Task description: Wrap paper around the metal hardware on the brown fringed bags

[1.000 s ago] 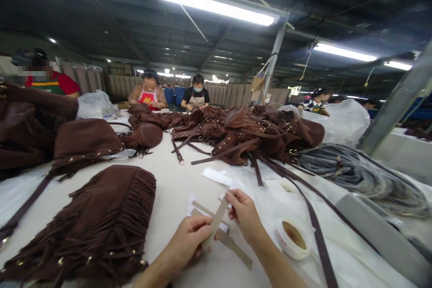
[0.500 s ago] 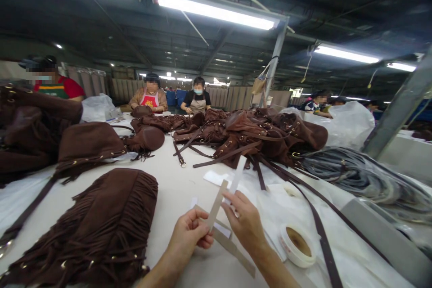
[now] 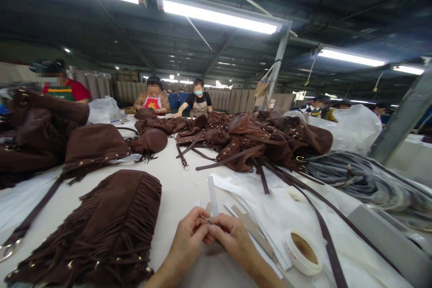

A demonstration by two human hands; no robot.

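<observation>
Close together over the table, my left hand (image 3: 191, 229) and my right hand (image 3: 231, 234) meet with fingertips pinched. A narrow white strip (image 3: 212, 194) stands up from between them, its lower end at my right fingertips. My left fingers pinch a thin grey-beige strip (image 3: 207, 219), seen almost edge-on and mostly hidden by the fingers. More grey-beige strips (image 3: 254, 229) and white strips lie just right of my hands. To the left, a dark brown fringed bag (image 3: 111, 216) with metal eyelets lies flat.
A roll of white tape (image 3: 287, 252) lies at right, by white sheets (image 3: 232, 184) and brown straps (image 3: 320, 220). Brown bags (image 3: 249, 137) are heaped across the table's far side, others (image 3: 96, 144) at left. Bagged dark cords (image 3: 354, 175) lie far right. Several people (image 3: 198, 101) sit beyond.
My hands have come together, the right moving left and down with the white strip. The grey-beige strip has tipped from upright to nearly edge-on. One person opposite has stretched out an arm.
</observation>
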